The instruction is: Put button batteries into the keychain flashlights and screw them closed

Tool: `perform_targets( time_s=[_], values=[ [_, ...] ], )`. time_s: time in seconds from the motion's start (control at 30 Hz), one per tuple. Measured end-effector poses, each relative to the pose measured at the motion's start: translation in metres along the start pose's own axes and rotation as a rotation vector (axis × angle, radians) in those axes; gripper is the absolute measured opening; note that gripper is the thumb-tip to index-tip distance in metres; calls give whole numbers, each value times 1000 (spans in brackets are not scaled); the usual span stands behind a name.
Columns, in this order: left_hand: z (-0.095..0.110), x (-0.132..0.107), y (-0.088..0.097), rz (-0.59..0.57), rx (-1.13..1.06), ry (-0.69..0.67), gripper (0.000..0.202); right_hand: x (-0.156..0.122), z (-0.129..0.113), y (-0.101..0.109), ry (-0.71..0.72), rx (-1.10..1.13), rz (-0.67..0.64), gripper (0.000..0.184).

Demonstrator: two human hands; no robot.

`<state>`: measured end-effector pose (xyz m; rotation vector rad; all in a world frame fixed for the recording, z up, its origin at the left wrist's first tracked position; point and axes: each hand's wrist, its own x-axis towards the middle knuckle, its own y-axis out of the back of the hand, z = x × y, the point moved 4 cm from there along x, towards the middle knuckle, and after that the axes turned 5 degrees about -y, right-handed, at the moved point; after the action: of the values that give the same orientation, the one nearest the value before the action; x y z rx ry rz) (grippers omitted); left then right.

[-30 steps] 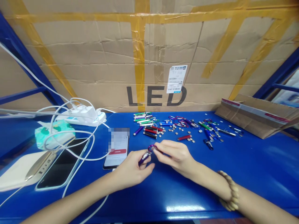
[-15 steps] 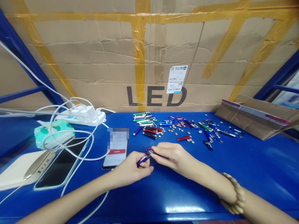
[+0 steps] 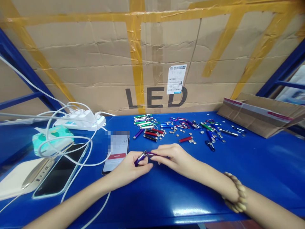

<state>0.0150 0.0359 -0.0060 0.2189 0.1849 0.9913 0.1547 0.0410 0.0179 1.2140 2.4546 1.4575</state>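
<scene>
My left hand (image 3: 128, 168) is closed around a small purple flashlight (image 3: 140, 158), its silver-marked end pointing up and to the right. A purple carabiner (image 3: 152, 154) sits at that end, and my right hand (image 3: 179, 158) pinches it between thumb and fingers. Part of the carabiner is hidden by those fingers. Both hands are over the blue table (image 3: 152, 197). Just behind the left hand lies a lit phone (image 3: 116, 156). Farther back are red flashlights (image 3: 185, 139), black ones (image 3: 150, 138), and several green and silver ones (image 3: 144, 122).
Several button cells (image 3: 177, 135) and loose carabiners (image 3: 183, 123) are scattered behind the hands. An open cardboard box (image 3: 257, 117) stands at the back right. To the left are a dark phone (image 3: 59, 173), a tissue pack (image 3: 53, 138), a power strip (image 3: 79, 121) and looping white cables.
The carabiner has swung from standing up at the flashlight's end to lying flatter toward my right hand. The flashlight is tilted more upright. The camera view has shifted slightly.
</scene>
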Motion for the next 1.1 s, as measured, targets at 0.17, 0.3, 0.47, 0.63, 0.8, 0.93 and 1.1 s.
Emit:
perform_targets(
  time_s=[0.17, 0.3, 0.47, 0.63, 0.8, 0.93, 1.1],
  values=[
    [-7, 5, 8, -54, -51, 6, 33, 0, 6, 9, -35, -209, 125, 36],
    [-8, 9, 19, -50, -108, -18, 37, 2, 9, 15, -95, -299, 133, 35],
    [-9, 17, 32, -18, 47, -47, 36, 2, 11, 27, -192, -421, 207, 31],
    [-6, 30, 49, 123, 159, -41, 32, 1, 21, 44, -272, -562, 281, 36],
    [2, 57, 70, 299, 307, 60, 26, -1, 30, 54, -330, -593, 313, 36],
    [5, 90, 89, 425, 451, 167, 25, -1, 33, 56, -366, -585, 303, 35],
    [11, 118, 105, 505, 645, 206, 28, -2, 35, 61, -395, -600, 307, 35]
  ],
)
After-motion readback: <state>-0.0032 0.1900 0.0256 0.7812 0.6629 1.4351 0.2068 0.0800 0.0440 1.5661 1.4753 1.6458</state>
